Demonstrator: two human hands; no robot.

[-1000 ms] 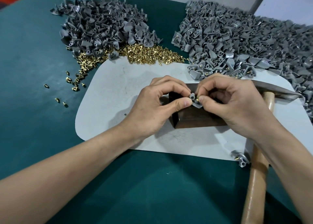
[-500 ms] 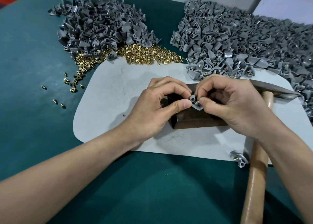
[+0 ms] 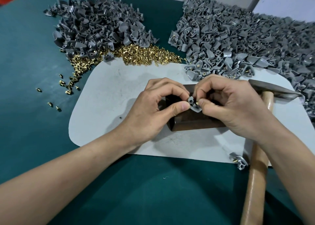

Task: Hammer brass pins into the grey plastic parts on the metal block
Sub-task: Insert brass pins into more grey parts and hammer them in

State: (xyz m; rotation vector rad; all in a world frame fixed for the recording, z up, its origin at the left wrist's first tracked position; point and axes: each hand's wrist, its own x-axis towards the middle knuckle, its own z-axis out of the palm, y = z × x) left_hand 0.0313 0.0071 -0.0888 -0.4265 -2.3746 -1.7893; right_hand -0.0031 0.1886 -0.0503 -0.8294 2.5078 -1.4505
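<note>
Both hands had stayed bunched over the metal block, barely shifting. The left hand pinched the grey plastic part between thumb and forefinger at the block's top, and the right hand pinched a brass pin just beside the part. The hammer lay at the right.

I am wearing the only camera on my head; it is looking forward and steeply down, from close above, at the metal block, which is sitting near mid-frame, and taking in the desk around the block.
</note>
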